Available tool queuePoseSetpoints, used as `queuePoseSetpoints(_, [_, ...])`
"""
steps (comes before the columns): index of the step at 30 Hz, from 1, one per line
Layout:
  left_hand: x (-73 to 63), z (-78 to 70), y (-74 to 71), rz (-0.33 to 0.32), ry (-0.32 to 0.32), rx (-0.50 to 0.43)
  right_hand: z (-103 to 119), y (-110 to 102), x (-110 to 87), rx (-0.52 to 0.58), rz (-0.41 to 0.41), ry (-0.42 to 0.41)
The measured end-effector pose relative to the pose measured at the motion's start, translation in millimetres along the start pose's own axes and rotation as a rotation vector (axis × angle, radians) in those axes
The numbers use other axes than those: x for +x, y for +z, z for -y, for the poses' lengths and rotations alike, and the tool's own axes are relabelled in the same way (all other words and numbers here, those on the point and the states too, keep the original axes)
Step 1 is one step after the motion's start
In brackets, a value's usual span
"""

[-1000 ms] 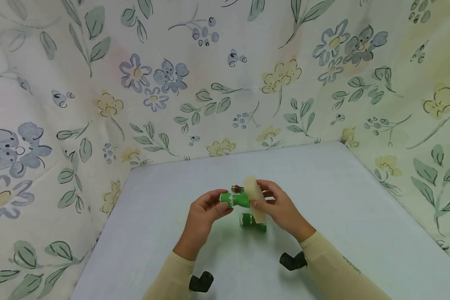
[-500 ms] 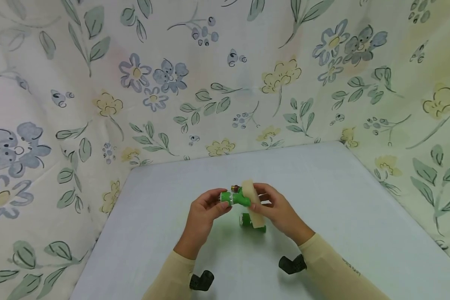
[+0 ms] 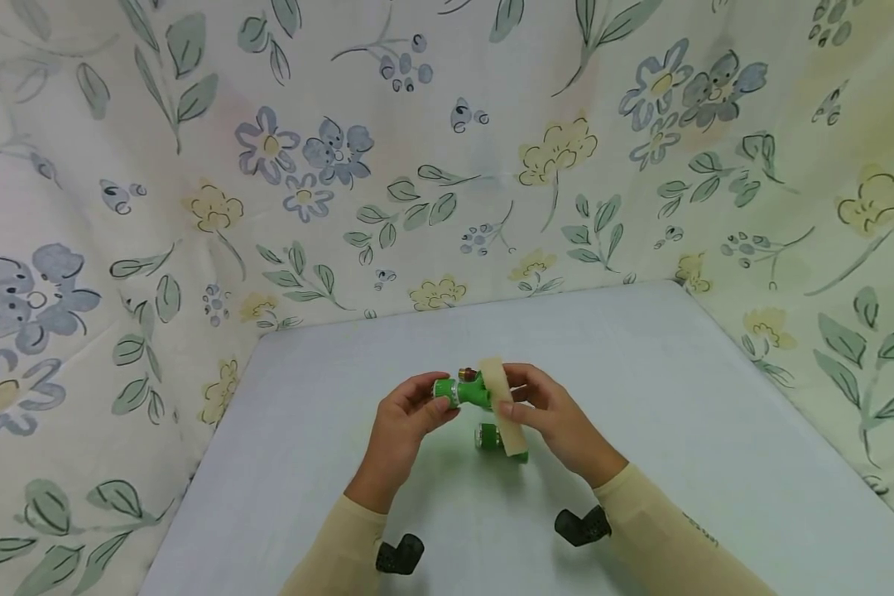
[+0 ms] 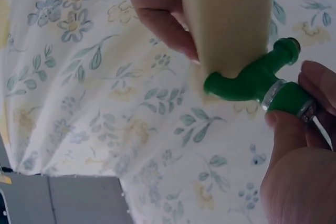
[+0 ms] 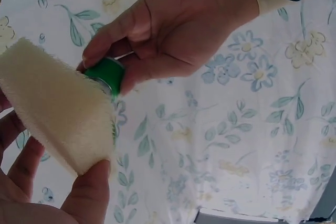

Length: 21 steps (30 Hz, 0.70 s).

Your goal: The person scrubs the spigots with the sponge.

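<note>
Between thumb and fingers, my left hand (image 3: 406, 418) pinches the knob end of a green tap (image 3: 473, 391) with a silver ring round it. The tap is held above the table, its spout and threaded reddish inlet toward the right. My right hand (image 3: 555, 414) grips a cream sponge (image 3: 502, 406), and the sponge touches the tap's body. In the left wrist view, the sponge (image 4: 228, 19) lies behind the green tap (image 4: 244, 82). The right wrist view shows the sponge (image 5: 58, 103) covering most of the tap; only its green knob (image 5: 107, 74) shows.
A second green tap (image 3: 487, 437) lies on the white table (image 3: 328, 497) below the hands, partly hidden by the sponge. Floral cloth (image 3: 417, 207) hangs behind the table and on both sides. A black camera piece (image 3: 583, 526) sits at the right wrist.
The sponge has shifted slightly left and down along the held tap, with the right hand. The left hand and the tap have barely moved. The second tap stays where it was.
</note>
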State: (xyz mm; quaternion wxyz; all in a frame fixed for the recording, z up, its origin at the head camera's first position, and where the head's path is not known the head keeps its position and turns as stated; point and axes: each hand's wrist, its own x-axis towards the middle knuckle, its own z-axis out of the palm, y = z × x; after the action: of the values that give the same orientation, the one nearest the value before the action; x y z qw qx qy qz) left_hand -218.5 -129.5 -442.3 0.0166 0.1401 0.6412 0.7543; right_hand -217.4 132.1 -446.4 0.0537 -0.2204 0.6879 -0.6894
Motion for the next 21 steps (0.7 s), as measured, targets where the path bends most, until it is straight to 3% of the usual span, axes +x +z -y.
queuePoseSetpoints(7, [3.2, 2.7, 0.9, -0.065, -0.047, 0.002, 4, 2, 0.0, 0.088, 0.052, -0.051])
queuePoseSetpoints(10, [3.0, 4.3, 1.8, -0.037, -0.066, 0.059, 8, 3, 0.0, 0.076, 0.028, -0.052])
queuePoseSetpoints(16, [1.9, 9.0, 6.9, 0.063, -0.039, 0.309, 14, 11, 2.5, 0.039, 0.008, -0.102])
queuePoseSetpoints(21, [0.0, 11.2, 12.6, 0.13, -0.005, 0.322, 15, 20, 5.2, -0.084, -0.017, -0.166])
